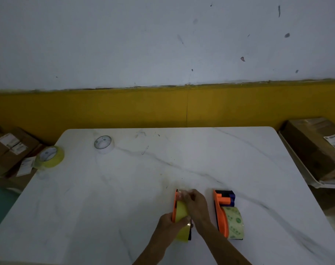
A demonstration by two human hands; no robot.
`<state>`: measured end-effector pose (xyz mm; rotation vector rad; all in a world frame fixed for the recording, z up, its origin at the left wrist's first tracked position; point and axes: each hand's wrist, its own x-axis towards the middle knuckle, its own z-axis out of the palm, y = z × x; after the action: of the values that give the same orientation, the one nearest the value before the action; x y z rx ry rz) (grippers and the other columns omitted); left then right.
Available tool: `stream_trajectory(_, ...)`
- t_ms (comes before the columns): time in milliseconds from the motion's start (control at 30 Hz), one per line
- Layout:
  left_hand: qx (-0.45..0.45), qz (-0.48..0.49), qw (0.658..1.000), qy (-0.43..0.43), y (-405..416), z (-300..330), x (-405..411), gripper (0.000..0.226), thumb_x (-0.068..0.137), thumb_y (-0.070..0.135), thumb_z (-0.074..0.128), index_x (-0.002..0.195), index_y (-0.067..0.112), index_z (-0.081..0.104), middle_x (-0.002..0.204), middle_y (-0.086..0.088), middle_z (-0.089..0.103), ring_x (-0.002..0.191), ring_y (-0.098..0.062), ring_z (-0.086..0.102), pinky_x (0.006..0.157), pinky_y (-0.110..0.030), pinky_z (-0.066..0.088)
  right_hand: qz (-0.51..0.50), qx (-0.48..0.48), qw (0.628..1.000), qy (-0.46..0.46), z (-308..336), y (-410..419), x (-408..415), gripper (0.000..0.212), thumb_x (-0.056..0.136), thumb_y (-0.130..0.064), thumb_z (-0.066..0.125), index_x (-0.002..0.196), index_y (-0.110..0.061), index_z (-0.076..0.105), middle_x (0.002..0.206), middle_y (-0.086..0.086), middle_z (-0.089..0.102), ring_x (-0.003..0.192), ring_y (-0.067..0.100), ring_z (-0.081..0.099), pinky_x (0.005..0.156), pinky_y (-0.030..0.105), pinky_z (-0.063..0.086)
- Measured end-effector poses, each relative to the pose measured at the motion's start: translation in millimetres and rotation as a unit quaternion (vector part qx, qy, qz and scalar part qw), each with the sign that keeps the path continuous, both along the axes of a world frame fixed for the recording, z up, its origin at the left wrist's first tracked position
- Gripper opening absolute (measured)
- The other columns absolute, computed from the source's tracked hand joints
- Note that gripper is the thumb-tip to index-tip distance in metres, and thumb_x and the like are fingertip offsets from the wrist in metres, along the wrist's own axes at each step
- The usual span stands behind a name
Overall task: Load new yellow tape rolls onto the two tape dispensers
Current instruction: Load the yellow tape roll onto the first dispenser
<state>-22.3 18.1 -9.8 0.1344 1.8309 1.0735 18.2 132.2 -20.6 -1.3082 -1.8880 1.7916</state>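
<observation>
Two orange tape dispensers lie near the front of the white marble table [124, 188]. The left dispenser [174, 205] carries a yellow tape roll [182, 213]. My left hand [172, 224] grips this dispenser and roll from the near side. My right hand [196, 203] rests over the roll, its fingertips pinched on the tape end at the dispenser's far tip. The right dispenser [222, 217], untouched, holds a pale yellow roll [236, 222] with green print. A spare yellow roll [50, 156] sits at the table's far left corner.
A nearly empty white tape core [103, 144] stands at the back left of the table. Cardboard boxes [11, 148] are stacked off the left edge, and a large box [315, 148] lies on a tray to the right. A yellow-and-white wall runs behind.
</observation>
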Motion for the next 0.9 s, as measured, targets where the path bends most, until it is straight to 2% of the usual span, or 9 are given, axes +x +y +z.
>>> stream_trajectory(133,-0.008,-0.063,0.998,-0.001,1,-6,-4,0.058,0.055,0.042,0.083,0.106,0.018,0.068,0.094,0.006,0.075,0.088,-0.011,0.07,0.074,-0.021,0.054,-0.028,0.03,0.998,0.053,4,9,-5,0.016,0.092,-0.019,0.058,0.079,-0.015,0.066,0.077,0.004,0.075,0.074,0.014,0.072,0.07,0.028,0.058)
stream_trajectory(267,-0.048,0.0,0.998,-0.035,5,-6,-11,0.014,0.081,0.033,0.071,0.077,0.023,0.063,0.041,0.018,0.065,0.042,0.006,0.063,0.043,-0.008,0.045,-0.024,0.045,0.995,0.086,11,17,-15,0.015,0.092,-0.013,0.059,0.08,-0.009,0.068,0.076,0.006,0.073,0.059,0.007,0.069,0.056,0.023,0.055)
stream_trajectory(367,-0.025,0.041,0.999,-0.014,7,-5,-13,0.029,0.081,0.044,0.066,0.063,0.022,0.065,0.045,0.011,0.065,0.041,-0.001,0.06,0.045,-0.012,0.043,-0.051,0.02,0.991,0.121,18,24,-23,0.015,0.092,-0.013,0.06,0.084,-0.002,0.068,0.079,0.01,0.072,0.054,0.012,0.069,0.05,0.027,0.057)
stream_trajectory(433,-0.032,0.04,0.998,-0.024,6,-10,-14,0.023,0.083,0.037,0.068,0.066,0.021,0.069,0.045,0.012,0.066,0.041,0.0,0.061,0.044,-0.01,0.042,-0.065,-0.009,0.988,0.137,23,32,-28,0.014,0.091,-0.012,0.061,0.085,-0.002,0.068,0.08,0.013,0.072,0.055,0.017,0.068,0.047,0.03,0.057)
stream_trajectory(500,-0.041,0.021,0.998,-0.043,4,-12,-16,0.018,0.079,0.027,0.074,0.09,0.012,0.076,0.058,0.013,0.072,0.056,-0.002,0.068,0.053,-0.011,0.05,-0.073,-0.005,0.987,0.14,27,42,-33,0.015,0.092,-0.014,0.061,0.088,-0.002,0.068,0.081,0.012,0.073,0.056,0.017,0.068,0.048,0.03,0.056)
stream_trajectory(600,-0.024,0.015,0.995,-0.094,2,-16,-20,0.065,0.052,0.028,0.087,0.109,0.004,0.07,0.087,-0.003,0.074,0.087,-0.022,0.071,0.08,-0.033,0.058,-0.05,-0.001,0.989,0.14,34,56,-41,0.018,0.092,-0.016,0.061,0.092,0.0,0.069,0.08,0.008,0.073,0.054,0.013,0.067,0.048,0.025,0.054)
stream_trajectory(633,-0.027,0.01,0.995,-0.099,1,-11,-20,0.068,0.048,0.029,0.088,0.109,0.005,0.07,0.087,-0.004,0.075,0.088,-0.023,0.071,0.08,-0.034,0.058,-0.037,0.001,0.99,0.136,36,59,-44,0.018,0.092,-0.016,0.061,0.092,0.0,0.069,0.08,0.008,0.073,0.054,0.013,0.068,0.048,0.025,0.054)
stream_trajectory(767,-0.023,0.009,0.996,-0.085,-1,-5,-20,0.017,0.078,0.029,0.074,0.077,0.012,0.071,0.049,0.007,0.072,0.048,-0.003,0.069,0.046,-0.013,0.05,-0.049,0.004,0.99,0.133,44,71,-52,0.018,0.091,-0.018,0.063,0.092,-0.004,0.073,0.081,0.008,0.076,0.058,0.019,0.07,0.057,0.033,0.06)
stream_trajectory(900,0.043,-0.008,0.997,-0.065,-8,-6,-19,0.007,0.083,0.014,0.07,0.077,0.013,0.071,0.053,0.006,0.075,0.054,-0.004,0.071,0.051,-0.013,0.052,-0.015,0.012,0.992,0.124,50,82,-61,0.017,0.09,-0.017,0.063,0.094,-0.003,0.074,0.084,0.008,0.077,0.064,0.024,0.074,0.061,0.037,0.063)
